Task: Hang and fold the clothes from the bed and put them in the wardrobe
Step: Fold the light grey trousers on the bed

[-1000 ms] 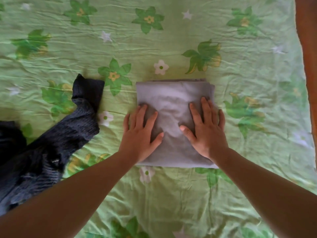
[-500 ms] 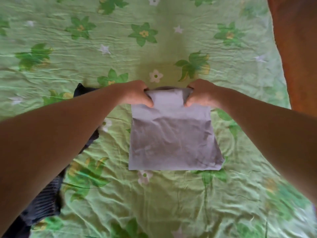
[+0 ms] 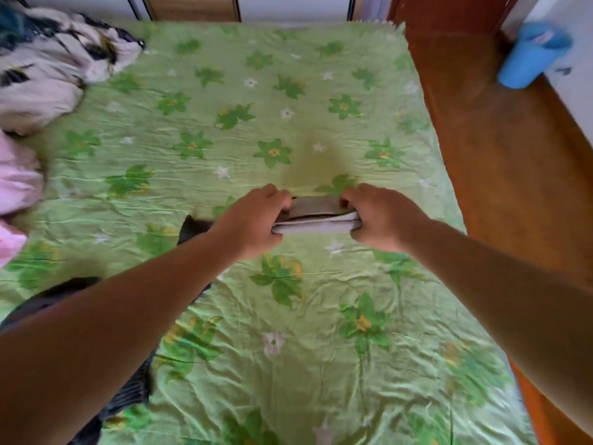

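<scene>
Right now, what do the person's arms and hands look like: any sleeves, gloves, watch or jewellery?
Both are bare. The left forearm and right forearm show no sleeve up to the frame edge. The left hand and right hand wear no gloves, and neither wrist carries a watch or band. No ring shows, though the fingertips are hidden.

A blue bin (image 3: 531, 56) stands in the upper right of the frame on a brown wooden floor (image 3: 500, 162), just beside a white wall (image 3: 582, 101). The floor runs down the right side.
</scene>
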`<state>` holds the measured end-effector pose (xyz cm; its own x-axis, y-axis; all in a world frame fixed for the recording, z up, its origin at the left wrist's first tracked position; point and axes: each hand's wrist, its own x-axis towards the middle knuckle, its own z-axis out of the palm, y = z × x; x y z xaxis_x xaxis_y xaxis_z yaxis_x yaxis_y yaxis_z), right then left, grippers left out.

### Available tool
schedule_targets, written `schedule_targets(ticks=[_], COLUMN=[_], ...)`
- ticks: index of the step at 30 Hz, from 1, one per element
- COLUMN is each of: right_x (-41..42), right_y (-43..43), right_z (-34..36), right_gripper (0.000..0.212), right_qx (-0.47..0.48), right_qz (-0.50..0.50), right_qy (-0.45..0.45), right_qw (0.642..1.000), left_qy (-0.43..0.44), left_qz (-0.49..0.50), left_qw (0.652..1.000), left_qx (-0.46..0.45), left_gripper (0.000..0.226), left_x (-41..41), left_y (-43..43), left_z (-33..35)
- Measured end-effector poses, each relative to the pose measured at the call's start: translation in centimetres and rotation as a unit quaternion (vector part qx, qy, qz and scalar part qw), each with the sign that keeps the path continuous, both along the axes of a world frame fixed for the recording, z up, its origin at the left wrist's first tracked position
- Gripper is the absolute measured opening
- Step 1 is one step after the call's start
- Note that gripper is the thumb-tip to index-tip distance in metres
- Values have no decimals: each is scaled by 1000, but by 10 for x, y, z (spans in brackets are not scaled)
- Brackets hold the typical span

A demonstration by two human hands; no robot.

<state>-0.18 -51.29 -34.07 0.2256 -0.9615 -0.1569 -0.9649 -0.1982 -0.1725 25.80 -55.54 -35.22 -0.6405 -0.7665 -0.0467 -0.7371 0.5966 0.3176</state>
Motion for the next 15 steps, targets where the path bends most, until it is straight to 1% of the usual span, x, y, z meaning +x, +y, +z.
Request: schedule_targets(ticks=[2, 4, 5, 7, 8, 9, 10, 12, 13, 14, 15], right_x=[10, 25, 33, 45, 49, 51, 51, 48, 45, 44, 43], right_y=[42, 89, 115, 166, 188, 202, 209, 198, 185, 169, 153], right_z=[-29, -70, -92, -134, -150, -161, -167, -172, -171, -170, -170], right_gripper=[56, 66, 71, 81, 83, 80, 70, 46, 40, 38, 40], right_qx=[-19, 4, 47, 154, 196, 214, 200, 102, 52, 21, 17], right_qz=[18, 20, 18, 24, 25, 17, -2, -51, -70, -84, -86], right_qy=[49, 92, 107, 118, 117, 108, 90, 47, 26, 12, 8], right_qw=[998, 996, 993, 981, 973, 971, 976, 992, 996, 996, 996], left_qy=[-63, -146, -182, -239, -250, -235, -197, -95, -55, -33, -27], left_qz=[-11, -20, -29, -58, -65, -58, -40, 5, 28, 51, 73], left_qw=[998, 989, 983, 965, 958, 961, 972, 994, 998, 998, 997], left_qx=[-24, -26, 1, 89, 123, 135, 123, 51, 17, 3, -1], left_gripper=[44, 47, 49, 58, 61, 61, 56, 45, 42, 41, 42], left_x=[4, 8, 11, 21, 27, 32, 35, 31, 26, 20, 14], left_y=[37, 81, 105, 155, 175, 189, 195, 189, 177, 163, 149], left_z=[-25, -62, -84, -126, -142, -153, -160, -168, -169, -170, -173])
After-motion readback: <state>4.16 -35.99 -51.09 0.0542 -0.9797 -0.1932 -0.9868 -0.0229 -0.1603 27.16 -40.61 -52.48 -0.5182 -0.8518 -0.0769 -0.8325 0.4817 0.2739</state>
